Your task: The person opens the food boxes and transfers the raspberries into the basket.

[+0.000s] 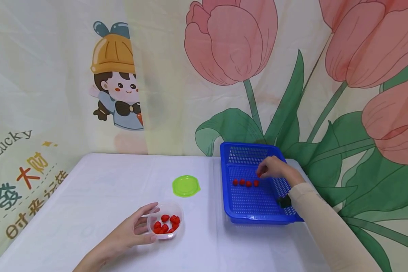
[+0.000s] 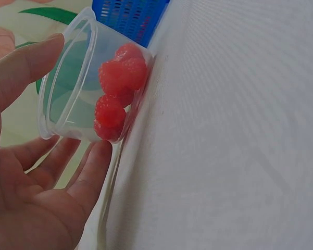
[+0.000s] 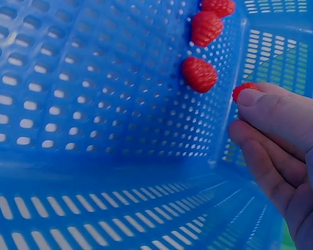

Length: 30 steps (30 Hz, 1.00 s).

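My left hand point(image 1: 130, 232) holds a clear plastic tub point(image 1: 165, 208) on the table, thumb at its rim and fingertips against its opposite side. Inside the tub lie several red raspberries point(image 1: 164, 218). Over the right part of a blue plastic basket point(image 1: 261, 219), my right hand point(image 1: 275, 167) pinches a single raspberry point(image 3: 245, 92) between thumb and fingers. Several more raspberries point(image 1: 248, 184) form a row across the basket's floor, the closest one point(image 3: 199, 74) just beside the fingertips in the right wrist view.
A green lid point(image 1: 186, 186) lies flat between the tub and the basket. White cloth point(image 1: 98, 189) covers the table. Behind it hangs a curtain point(image 1: 163, 75) printed with tulips and a cartoon figure. A small black device point(image 1: 285, 201) sits under my right wrist, by the basket's right wall.
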Each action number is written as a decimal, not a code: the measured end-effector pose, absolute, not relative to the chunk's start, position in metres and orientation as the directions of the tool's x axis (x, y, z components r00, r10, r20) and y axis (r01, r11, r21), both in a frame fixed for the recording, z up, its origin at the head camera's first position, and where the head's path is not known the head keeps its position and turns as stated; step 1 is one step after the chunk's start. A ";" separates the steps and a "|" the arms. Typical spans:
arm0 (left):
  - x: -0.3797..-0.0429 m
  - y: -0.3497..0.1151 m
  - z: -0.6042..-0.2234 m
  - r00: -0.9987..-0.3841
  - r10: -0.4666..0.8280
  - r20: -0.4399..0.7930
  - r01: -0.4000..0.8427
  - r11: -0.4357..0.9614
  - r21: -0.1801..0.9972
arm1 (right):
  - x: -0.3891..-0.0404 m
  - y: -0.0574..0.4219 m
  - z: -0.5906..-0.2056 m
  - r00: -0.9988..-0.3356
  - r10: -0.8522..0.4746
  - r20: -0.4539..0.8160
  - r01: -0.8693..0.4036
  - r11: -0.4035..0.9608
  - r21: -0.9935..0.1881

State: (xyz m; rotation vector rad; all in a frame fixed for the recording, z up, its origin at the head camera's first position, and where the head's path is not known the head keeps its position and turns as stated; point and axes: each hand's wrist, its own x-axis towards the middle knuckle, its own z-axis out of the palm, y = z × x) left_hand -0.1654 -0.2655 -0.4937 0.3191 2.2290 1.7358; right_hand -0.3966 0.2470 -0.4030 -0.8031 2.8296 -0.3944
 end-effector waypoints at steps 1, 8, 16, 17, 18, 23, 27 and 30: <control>-0.166 -0.266 -0.494 -0.932 0.350 -0.098 -0.010 0.246 0.969 | -0.397 0.248 -0.405 -0.848 -0.520 -0.102 -0.471 0.828 -0.305; -0.166 -0.266 -0.495 -0.935 0.339 -0.106 -0.018 0.252 0.968 | -0.396 0.255 -0.418 -0.873 -0.467 -0.140 -0.401 0.852 -0.336; -0.166 -0.267 -0.496 -0.934 0.344 -0.096 -0.008 0.250 0.968 | -0.401 0.258 -0.429 -0.861 -0.492 -0.130 -0.425 0.836 -0.348; -0.166 -0.267 -0.496 -0.934 0.344 -0.097 -0.009 0.250 0.968 | -0.401 0.257 -0.430 -0.859 -0.493 -0.134 -0.425 0.835 -0.348; -0.166 -0.267 -0.496 -0.934 0.344 -0.099 -0.010 0.250 0.968 | -0.402 0.257 -0.431 -0.860 -0.491 -0.139 -0.421 0.837 -0.350; -0.165 -0.267 -0.495 -0.933 0.346 -0.100 -0.014 0.244 0.970 | -0.402 0.254 -0.431 -0.869 -0.467 -0.165 -0.393 0.853 -0.343; -0.165 -0.267 -0.494 -0.934 0.343 -0.102 -0.014 0.249 0.969 | -0.403 0.254 -0.432 -0.870 -0.459 -0.182 -0.389 0.864 -0.320; -0.165 -0.266 -0.494 -0.935 0.339 -0.102 -0.012 0.257 0.966 | -0.404 0.254 -0.434 -0.867 -0.460 -0.192 -0.391 0.867 -0.310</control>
